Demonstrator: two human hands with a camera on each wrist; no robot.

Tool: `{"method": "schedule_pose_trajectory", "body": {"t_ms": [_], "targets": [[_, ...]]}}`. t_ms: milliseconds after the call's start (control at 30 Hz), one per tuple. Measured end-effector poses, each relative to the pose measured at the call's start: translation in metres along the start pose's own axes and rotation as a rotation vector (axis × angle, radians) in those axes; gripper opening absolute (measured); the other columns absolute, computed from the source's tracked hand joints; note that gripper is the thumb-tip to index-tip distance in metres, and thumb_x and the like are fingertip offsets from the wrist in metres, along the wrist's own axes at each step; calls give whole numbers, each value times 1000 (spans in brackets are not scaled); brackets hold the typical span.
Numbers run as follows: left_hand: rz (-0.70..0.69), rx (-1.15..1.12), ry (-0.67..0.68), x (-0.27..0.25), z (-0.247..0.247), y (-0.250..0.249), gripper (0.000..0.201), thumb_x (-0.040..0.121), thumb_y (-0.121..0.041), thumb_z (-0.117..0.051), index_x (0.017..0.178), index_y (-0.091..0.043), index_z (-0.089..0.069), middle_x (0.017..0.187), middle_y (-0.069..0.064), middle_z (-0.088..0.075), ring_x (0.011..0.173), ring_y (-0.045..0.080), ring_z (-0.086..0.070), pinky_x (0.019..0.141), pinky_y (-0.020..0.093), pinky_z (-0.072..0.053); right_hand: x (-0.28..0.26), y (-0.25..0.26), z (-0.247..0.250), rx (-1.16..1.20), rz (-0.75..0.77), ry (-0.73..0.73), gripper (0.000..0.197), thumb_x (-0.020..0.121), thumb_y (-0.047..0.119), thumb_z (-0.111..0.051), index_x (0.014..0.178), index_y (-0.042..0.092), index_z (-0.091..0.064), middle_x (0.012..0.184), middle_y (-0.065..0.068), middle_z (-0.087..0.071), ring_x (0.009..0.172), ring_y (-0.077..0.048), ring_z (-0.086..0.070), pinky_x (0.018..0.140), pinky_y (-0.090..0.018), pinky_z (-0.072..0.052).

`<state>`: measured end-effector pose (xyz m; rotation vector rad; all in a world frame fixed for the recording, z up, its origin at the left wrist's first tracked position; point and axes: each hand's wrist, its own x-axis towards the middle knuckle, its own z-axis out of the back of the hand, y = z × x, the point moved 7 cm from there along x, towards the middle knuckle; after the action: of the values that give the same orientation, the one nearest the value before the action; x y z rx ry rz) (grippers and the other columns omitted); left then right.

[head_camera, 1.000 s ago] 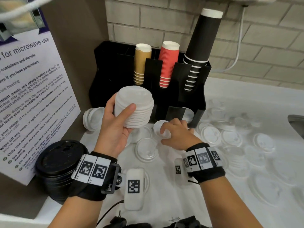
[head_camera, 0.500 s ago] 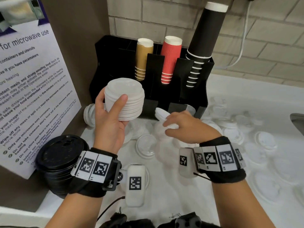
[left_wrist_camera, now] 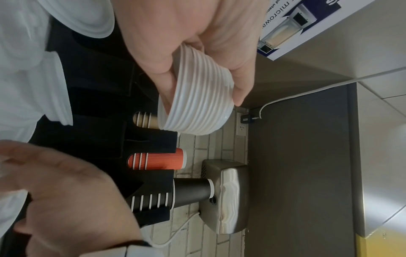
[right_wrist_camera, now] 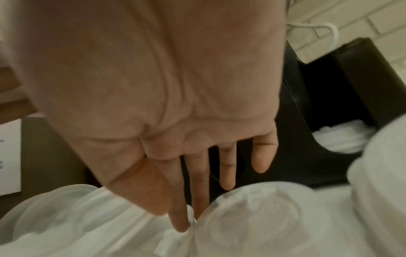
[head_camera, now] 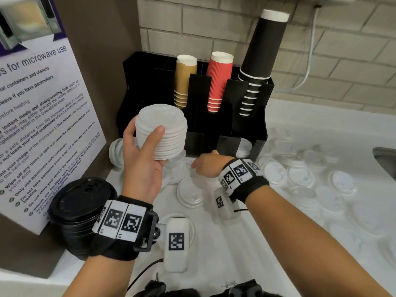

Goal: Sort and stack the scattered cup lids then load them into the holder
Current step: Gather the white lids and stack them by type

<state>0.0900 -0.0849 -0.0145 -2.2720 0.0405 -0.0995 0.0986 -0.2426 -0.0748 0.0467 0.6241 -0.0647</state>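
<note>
My left hand (head_camera: 143, 136) grips a tall stack of white lids (head_camera: 165, 129) in the air in front of the black holder (head_camera: 201, 97); the left wrist view shows thumb and fingers curled round the stack of white lids (left_wrist_camera: 197, 107). My right hand (head_camera: 204, 166) is low over the white counter just before the holder's front slots, fingers straight and pointing down. In the right wrist view its index fingertip (right_wrist_camera: 180, 224) touches the edge of a clear-white lid (right_wrist_camera: 252, 222) lying there. Many loose white lids (head_camera: 276, 173) lie scattered to the right.
The holder carries brown (head_camera: 185, 80), red (head_camera: 219, 80) and black (head_camera: 261, 61) cup stacks. A black lid stack (head_camera: 83, 202) stands front left beside a microwave poster (head_camera: 38, 116). A short white lid stack (head_camera: 115, 151) lies by the left wall. A sink edge (head_camera: 385, 159) shows far right.
My right hand lifted a small lid off the counter, then dropped back down with straight fingers; that lid is no longer in it. The left hand raised the stack slightly.
</note>
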Motion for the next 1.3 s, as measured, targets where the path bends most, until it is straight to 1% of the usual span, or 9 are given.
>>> {"method": "schedule_pose_trajectory", "body": {"t_ms": [100,167,367,500,567,633,833,1067,1300], "targets": [[-12,1,-13,-1,3,-6,72,75,-20,-68,142,-18,-41,133,2,-59,116,17,-63,87,37,-57,0,-7,3,153,19,-22,42,104,19,-31,143,7,-41,150,-10,-37,140,-30,-29,118,-37,-16],[-16,-1,-24,0,5,-10,74,74,-20,-69,143,-18,-40,135,3,-58,118,18,-63,88,38,-57,-11,-18,14,291,96,-125,39,102,13,-38,137,4,-49,146,-12,-43,136,-27,-37,114,-31,-23],[-24,-8,-49,0,10,-13,75,74,-20,-68,144,-17,-39,139,7,-55,121,21,-60,83,36,-58,-39,-62,42,606,144,-440,30,94,0,-45,114,1,-67,119,-17,-62,112,-30,-58,83,-21,-42],[-8,-12,-41,0,7,-9,77,72,-20,-68,143,-18,-40,137,6,-56,120,20,-61,82,36,-58,-38,-49,39,790,206,-389,37,95,4,-47,129,10,-59,128,-4,-57,117,-18,-55,93,-22,-47],[-6,-12,-37,1,5,-8,77,72,-20,-68,143,-18,-40,136,5,-57,119,20,-61,85,38,-58,-34,-40,34,750,218,-326,42,96,7,-46,136,18,-53,134,-1,-53,118,-15,-52,89,-18,-45],[-5,-13,-32,1,5,-6,77,71,-19,-69,142,-18,-41,133,4,-59,118,19,-62,85,37,-58,-30,-39,29,585,165,-313,44,95,16,-51,138,22,-48,139,-3,-49,125,-17,-48,96,-21,-41],[4,10,5,3,6,1,76,71,-14,-72,141,-18,-42,129,0,-62,115,16,-64,78,30,-57,3,-52,-4,-19,-164,-104,83,75,47,-69,144,44,-23,141,-13,-41,134,-39,-25,106,-52,-33],[25,40,63,6,6,8,88,70,-11,-74,147,-24,-34,136,-1,-56,121,16,-60,90,36,-56,21,-48,-14,-47,-140,-104,68,78,48,-63,137,48,-28,128,-10,-50,126,-37,-27,99,-51,-32],[51,26,140,5,4,15,86,72,-5,-70,149,-22,-35,138,3,-56,121,17,-60,82,28,-56,-12,-49,4,108,-61,-276,52,87,52,-48,133,43,-27,124,-12,-47,125,-36,-31,100,-52,-25]]}}
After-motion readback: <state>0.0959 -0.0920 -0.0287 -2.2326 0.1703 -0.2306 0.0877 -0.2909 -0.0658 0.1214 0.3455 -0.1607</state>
